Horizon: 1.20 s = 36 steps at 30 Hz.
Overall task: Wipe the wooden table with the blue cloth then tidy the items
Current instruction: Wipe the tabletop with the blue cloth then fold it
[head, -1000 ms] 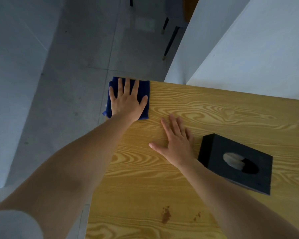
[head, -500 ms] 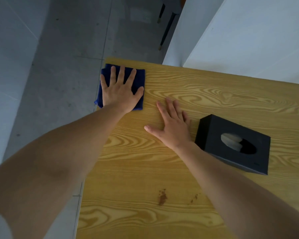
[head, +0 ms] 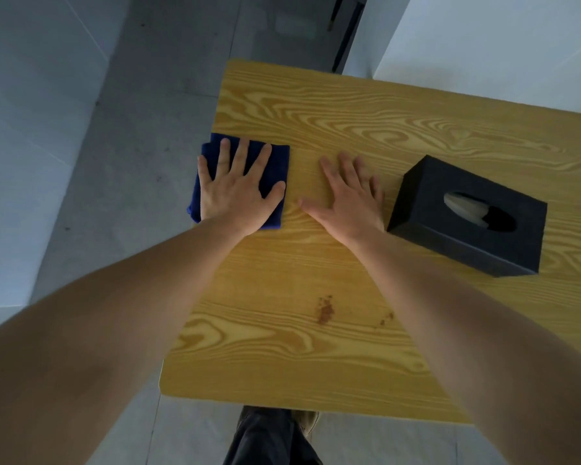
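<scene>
**Entry: blue cloth on wooden counter, wiping in hand**

Head view, the only view.

- Counter [head: 366, 105]: wood grain, light yellow-brown. Brown stains [head: 325, 310] near the front edge, with smaller specks just to their right; these look not yet wiped.
- Blue cloth [head: 277, 162]: folded into a flat square, lying at the counter's left edge, its left side overhanging slightly. Judged soft, light and limp; it should slide easily on the smooth top and bunch if pinched. Best held by a flat palm pressing down at its middle, or taken by a folded corner to lift.
- Left hand [head: 233, 193]: flat on top of the cloth, fingers [head: 240, 152] spread and extended, pressing rather than gripping. The cloth lies directly under palm and fingers, showing past the fingertips and beside the thumb.
- Right hand [head: 348, 199]: palm down on bare wood, fingers straight, holding nothing; apart from the cloth, just beside the tissue box.
- Tissue box [head: 467, 216]: black, rectangular, a tissue showing in its oval slot; stands right of the hands. Judged light and rigid, easy to shift when tidying.
</scene>
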### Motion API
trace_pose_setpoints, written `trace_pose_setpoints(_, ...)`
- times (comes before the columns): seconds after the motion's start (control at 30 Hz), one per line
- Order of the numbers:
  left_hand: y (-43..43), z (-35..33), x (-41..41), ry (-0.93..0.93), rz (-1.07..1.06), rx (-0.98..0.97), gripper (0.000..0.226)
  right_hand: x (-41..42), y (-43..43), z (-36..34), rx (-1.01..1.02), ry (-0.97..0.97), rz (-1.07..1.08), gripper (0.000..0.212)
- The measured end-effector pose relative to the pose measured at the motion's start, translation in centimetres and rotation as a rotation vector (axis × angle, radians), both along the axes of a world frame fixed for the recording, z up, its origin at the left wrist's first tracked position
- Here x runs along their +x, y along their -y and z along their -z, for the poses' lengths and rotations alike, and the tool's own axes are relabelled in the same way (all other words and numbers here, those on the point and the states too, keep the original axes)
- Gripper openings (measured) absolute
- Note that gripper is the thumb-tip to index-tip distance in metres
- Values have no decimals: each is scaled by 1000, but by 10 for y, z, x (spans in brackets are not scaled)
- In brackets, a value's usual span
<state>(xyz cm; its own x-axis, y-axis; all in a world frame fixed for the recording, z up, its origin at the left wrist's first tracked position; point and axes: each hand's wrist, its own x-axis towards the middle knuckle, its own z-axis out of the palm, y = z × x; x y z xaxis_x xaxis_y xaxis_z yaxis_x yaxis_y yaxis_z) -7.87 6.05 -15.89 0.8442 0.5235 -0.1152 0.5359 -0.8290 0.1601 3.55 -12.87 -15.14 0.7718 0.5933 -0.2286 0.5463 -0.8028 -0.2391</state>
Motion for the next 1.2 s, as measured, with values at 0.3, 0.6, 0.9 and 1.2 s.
trace_pose_setpoints(0.3, 52, -2, -85, -15, -20, -3, 82, -31, 22, -1, 11, 31, -2, 96)
trace_pose_setpoints(0.6, 101, -2, -161, -17, -38, 7, 81, -49, 35, -2, 38, 24, -13, 97)
trace_pose_setpoints(0.9, 134, 2, -206, -3, -70, 10, 80, -62, 48, -2, 40, 36, -48, 97)
trace_pose_setpoints(1.2, 162, 0, -224, 261, -109, -25, 58, -66, 53, -3, 56, 30, -58, 97)
